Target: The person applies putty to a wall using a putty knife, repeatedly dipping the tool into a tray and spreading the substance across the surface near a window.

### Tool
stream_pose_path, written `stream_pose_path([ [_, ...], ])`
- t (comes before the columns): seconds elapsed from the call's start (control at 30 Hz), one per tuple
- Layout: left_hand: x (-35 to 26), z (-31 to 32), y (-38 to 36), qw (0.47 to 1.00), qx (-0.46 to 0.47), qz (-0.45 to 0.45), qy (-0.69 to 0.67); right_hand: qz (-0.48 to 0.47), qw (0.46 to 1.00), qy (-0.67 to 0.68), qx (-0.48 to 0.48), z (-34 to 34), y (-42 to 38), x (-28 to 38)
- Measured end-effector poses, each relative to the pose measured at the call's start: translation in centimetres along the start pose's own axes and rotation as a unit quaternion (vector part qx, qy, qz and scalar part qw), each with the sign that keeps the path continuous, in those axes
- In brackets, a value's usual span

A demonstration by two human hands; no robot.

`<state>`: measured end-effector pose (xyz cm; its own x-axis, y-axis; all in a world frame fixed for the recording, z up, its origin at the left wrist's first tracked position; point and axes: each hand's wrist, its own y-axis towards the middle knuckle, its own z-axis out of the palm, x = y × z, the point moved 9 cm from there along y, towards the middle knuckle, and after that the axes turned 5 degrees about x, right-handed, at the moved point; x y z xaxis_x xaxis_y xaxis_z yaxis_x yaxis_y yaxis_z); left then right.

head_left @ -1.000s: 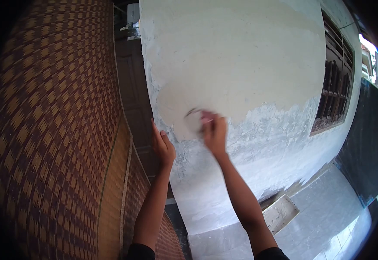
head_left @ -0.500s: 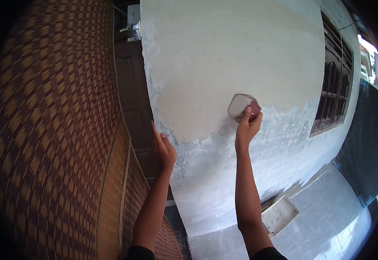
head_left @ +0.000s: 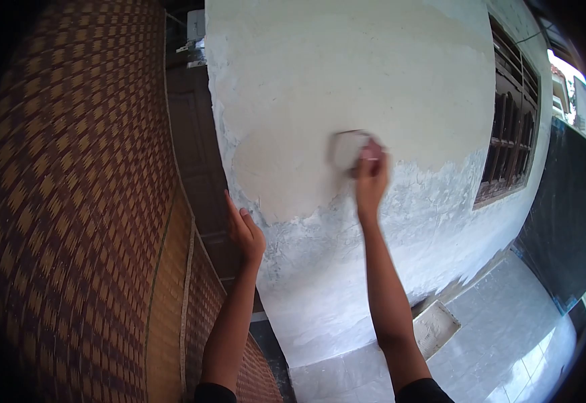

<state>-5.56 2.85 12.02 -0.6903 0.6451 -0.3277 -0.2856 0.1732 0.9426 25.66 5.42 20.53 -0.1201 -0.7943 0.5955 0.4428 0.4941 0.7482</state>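
Note:
My right hand (head_left: 371,178) grips a flat, squarish plastering scraper (head_left: 350,149) with a dark rim and a maroon part under the fingers. The scraper is blurred by motion and lies at the face of the wall (head_left: 293,80); whether it presses flat cannot be told. Smooth beige plaster covers the upper wall, and its ragged lower border meets rough, whitish-grey surface just below the scraper. My left hand (head_left: 244,232) is at the wall's left vertical edge, fingers stretched upward and thumb apart, holding nothing.
A woven brown mat (head_left: 85,168) hangs close on the left, beside a dark wooden door (head_left: 199,134). A plaster-smeared tray (head_left: 435,328) sits on the tiled floor (head_left: 488,329) by the wall. Rightward are a barred window (head_left: 511,127) and a dark panel (head_left: 562,215).
My right hand has moved the scraper up and slightly left across the wall. My left hand stays at the wall's edge, while the whole view has shifted a little.

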Motion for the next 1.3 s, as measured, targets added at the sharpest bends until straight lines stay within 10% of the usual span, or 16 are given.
stream_pose_path([
  [0.1, 0.4, -0.2, -0.1, 1.0, 0.008, -0.011, -0.001, -0.186, 0.941, -0.207, 0.191, 7.5, -5.2, 4.1],
  [0.3, 0.9, 0.2, 0.0, 0.999, 0.033, -0.012, -0.013, 0.026, 0.991, 0.065, -0.115, -5.3, 1.4, -3.5],
  [0.47, 0.0, -0.3, 0.1, 1.0, 0.007, 0.0, -0.01, -0.006, 0.995, 0.033, 0.091, 1.2, -1.5, -1.4],
  [0.5, -0.1, -0.3, 0.1, 1.0, 0.01, 0.001, -0.012, -0.126, 0.976, -0.132, 0.12, 2.5, -2.6, 0.0],
  [0.7, 0.4, -0.1, 0.4, 0.999, 0.026, -0.008, -0.032, 0.052, 0.987, 0.085, -0.123, -8.5, 1.7, -5.6],
  [0.83, 0.2, -0.1, 0.2, 1.0, 0.017, -0.017, -0.02, 0.021, 0.995, 0.094, -0.005, -4.8, 1.3, -4.2],
  [0.9, 0.0, -0.3, 0.2, 0.999, 0.023, -0.017, -0.02, -0.044, 0.985, -0.138, 0.095, -2.0, 0.5, -3.3],
  [1.1, 0.8, 0.0, 0.3, 0.999, 0.025, -0.018, -0.038, 0.064, 0.988, 0.077, -0.117, -10.1, 3.0, -6.5],
  [1.3, 0.7, -0.1, 0.1, 0.999, 0.042, -0.021, -0.029, -0.062, 0.99, -0.113, 0.057, -4.9, 3.3, -4.1],
])
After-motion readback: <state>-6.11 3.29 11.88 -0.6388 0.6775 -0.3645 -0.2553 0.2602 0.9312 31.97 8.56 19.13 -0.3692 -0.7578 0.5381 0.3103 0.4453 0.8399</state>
